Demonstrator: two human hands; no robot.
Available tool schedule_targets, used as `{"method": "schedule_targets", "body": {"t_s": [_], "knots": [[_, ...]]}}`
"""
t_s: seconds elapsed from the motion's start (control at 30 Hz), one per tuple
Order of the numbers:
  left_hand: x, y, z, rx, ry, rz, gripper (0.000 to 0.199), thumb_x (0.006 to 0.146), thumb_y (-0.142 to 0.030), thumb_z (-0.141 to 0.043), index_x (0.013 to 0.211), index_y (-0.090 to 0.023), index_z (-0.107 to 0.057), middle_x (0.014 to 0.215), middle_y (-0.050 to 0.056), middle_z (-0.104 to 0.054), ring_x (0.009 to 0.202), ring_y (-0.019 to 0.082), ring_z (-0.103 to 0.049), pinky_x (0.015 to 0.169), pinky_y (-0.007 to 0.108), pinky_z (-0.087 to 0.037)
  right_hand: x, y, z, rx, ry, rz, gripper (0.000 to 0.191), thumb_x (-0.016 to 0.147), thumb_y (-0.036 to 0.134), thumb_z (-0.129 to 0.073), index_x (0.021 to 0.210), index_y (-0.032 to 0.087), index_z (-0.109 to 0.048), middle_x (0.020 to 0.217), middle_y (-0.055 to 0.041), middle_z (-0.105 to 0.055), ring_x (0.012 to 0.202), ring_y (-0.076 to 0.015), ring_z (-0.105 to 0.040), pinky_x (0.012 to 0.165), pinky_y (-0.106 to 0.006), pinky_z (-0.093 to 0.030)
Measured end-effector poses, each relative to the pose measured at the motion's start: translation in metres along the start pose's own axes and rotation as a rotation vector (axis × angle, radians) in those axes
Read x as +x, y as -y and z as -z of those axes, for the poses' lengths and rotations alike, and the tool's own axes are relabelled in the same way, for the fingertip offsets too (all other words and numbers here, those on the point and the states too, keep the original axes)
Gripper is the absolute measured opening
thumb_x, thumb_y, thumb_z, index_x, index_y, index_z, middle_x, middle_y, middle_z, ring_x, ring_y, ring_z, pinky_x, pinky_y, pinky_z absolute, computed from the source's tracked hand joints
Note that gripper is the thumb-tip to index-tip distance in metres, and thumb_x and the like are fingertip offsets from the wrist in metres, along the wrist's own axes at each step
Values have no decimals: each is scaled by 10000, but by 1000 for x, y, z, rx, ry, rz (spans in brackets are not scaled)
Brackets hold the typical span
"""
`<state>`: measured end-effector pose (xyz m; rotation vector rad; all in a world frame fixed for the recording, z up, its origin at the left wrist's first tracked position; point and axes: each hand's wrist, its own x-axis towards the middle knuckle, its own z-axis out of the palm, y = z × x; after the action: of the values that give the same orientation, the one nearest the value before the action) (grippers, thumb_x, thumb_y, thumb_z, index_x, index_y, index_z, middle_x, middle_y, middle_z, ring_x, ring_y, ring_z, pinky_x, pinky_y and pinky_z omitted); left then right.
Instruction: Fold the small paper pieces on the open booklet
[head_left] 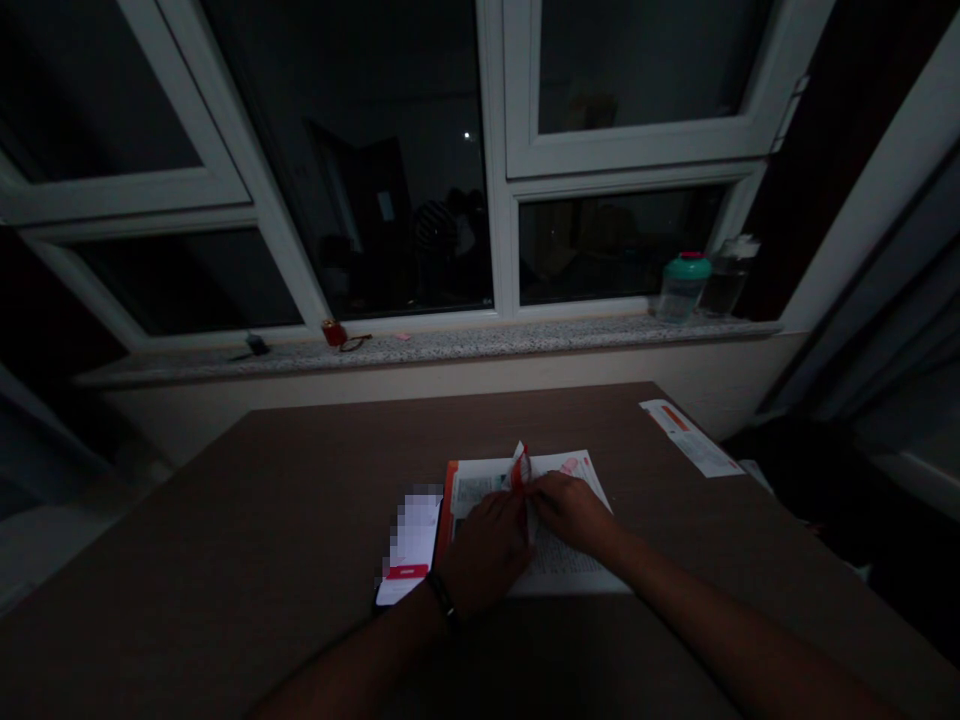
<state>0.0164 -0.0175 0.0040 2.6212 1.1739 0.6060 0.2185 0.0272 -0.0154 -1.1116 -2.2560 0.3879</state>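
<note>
Dim table: the phone could shift if my left hand, close beside it, swings outward. The flap, upright over the booklet, could tear under uneven pulling; my right hand pinches it. Shadow hides my left fingertips, so I can't tell their grip.

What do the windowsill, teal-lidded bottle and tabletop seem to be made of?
Windowsill: stone, perhaps granite or an imitation, given its grey speckling. Teal-lidded bottle: likely plastic, with a see-through body and an opaque lid. Tabletop: wood or wood-look laminate, brown and matt with faint grain; the dim light leaves which open.
</note>
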Motion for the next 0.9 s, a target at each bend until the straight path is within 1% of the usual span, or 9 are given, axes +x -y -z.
{"method": "schedule_targets", "body": {"t_s": [0.1, 0.2, 0.3, 0.4, 0.6, 0.77, 0.9], "knots": [[-1, 2, -2, -19, 0, -2, 610, 868, -299, -654, 1395, -219, -359, 1394, 107, -488, 1313, 286, -426, 1078, 488, -382, 0, 1, 0, -15, 14, -1, 236, 916, 152, -492, 1057, 193, -677, 1019, -62, -704, 969, -203, -620, 882, -314, -446], [-1, 2, -3, 7, 6, -12, 629, 864, -296, -660, 1405, -213, -349, 1408, 117, -472, 1328, 297, -409, 1084, 505, -371, 0, 3, 2, -49, 40, 6, 226, 922, 150, -489, 1053, 182, -672, 1008, -68, -688, 980, -208, -597, 896, -317, -436], [-1, 0, -2, 20, 13, -32, 597, 875, -292, -648, 1395, -215, -365, 1406, 117, -471, 1320, 295, -417, 1083, 509, -371, 1, 6, 5, -93, 64, 4, 223, 927, 136, -476, 1043, 165, -664, 1000, -79, -654, 977, -209, -569, 888, -315, -429], [0, -1, -1, 15, 15, -27, 538, 879, -281, -641, 1359, -209, -408, 1370, 108, -501, 1287, 284, -448, 1076, 484, -386, 2, 9, 7, -120, 97, 8, 231, 917, 103, -468, 1041, 155, -654, 1011, -85, -618, 979, -206, -542, 885, -315, -419], [-1, 0, -1, 36, 37, -33, 540, 891, -319, -624, 1367, -200, -399, 1400, 128, -487, 1318, 294, -429, 1085, 497, -376, 3, 13, 10, -142, 142, 8, 216, 898, 64, -470, 993, 140, -649, 1007, -88, -577, 967, -202, -509, 868, -307, -405], [-2, 3, -3, 54, 48, -32, 517, 882, -335, -639, 1334, -189, -435, 1382, 130, -508, 1308, 295, -446, 1079, 493, -387, 2, 12, 10, -156, 146, 21, 265, 893, 62, -473, 1068, 150, -651, 1024, -85, -563, 977, -207, -490, 874, -315, -389], [-3, 6, -6, 73, 57, -57, 539, 890, -346, -632, 1361, -191, -420, 1415, 137, -475, 1332, 305, -417, 1085, 508, -378, 3, 9, 9, -213, 158, 28, 283, 888, 77, -494, 1112, 162, -643, 1039, -84, -556, 987, -214, -479, 886, -332, -371]]}}
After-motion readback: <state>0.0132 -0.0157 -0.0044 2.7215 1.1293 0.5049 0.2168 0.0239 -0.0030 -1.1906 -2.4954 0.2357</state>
